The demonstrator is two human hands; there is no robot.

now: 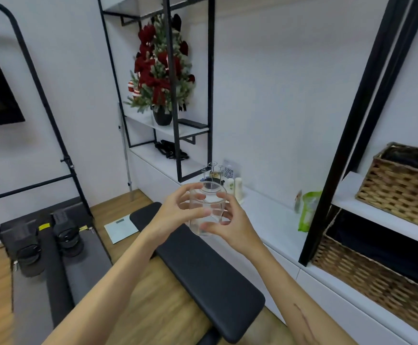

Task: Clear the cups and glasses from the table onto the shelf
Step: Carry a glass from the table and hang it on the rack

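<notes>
A clear drinking glass [206, 207] is held up in the air between both hands, turned bottom-up, in front of the white shelf counter [272, 215]. My left hand [175, 210] curls its fingers round the glass's left side. My right hand [230, 222] grips the right side and lower rim. Behind the glass on the counter stands a metal cup rack [213, 170] with small bottles next to it. No table shows in this view.
A black padded bench [203, 265] runs below my arms over the wood floor. Wicker baskets [399, 178] fill the right shelving behind a black post [347, 135]. A decorated small tree [162, 68] stands on the far shelf. A green packet [308, 210] leans on the counter.
</notes>
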